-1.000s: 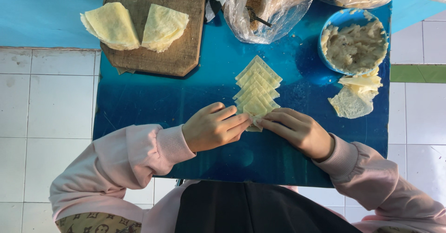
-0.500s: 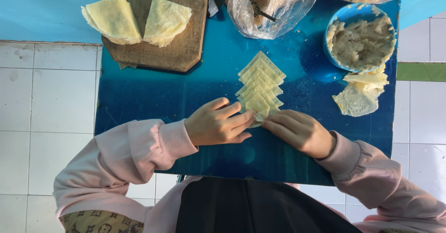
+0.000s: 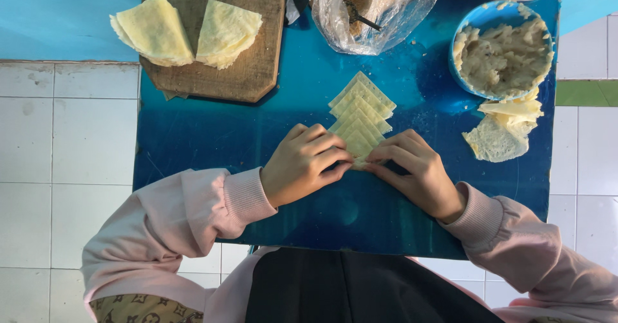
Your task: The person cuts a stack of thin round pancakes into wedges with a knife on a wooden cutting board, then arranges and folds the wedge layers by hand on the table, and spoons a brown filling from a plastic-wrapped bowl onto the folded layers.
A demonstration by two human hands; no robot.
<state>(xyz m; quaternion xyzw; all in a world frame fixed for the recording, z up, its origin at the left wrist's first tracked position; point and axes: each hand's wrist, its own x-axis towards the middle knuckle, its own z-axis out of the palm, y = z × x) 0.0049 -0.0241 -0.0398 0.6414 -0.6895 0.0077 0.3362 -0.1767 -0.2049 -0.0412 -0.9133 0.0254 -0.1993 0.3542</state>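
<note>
A row of overlapping pale yellow pastry squares lies on the blue table. My left hand and my right hand meet at the near end of the row. Fingertips of both hands pinch the nearest square, which is mostly hidden beneath them.
A wooden board at the back left carries two stacks of folded yellow wrappers. A clear plastic bag sits at the back. A blue bowl of beige filling stands at the right, with wrapper pieces beside it. White tiled floor surrounds the table.
Both hands stay at the near end of the row; fingers have shifted slightly on the nearest square. The view has drifted a little.
</note>
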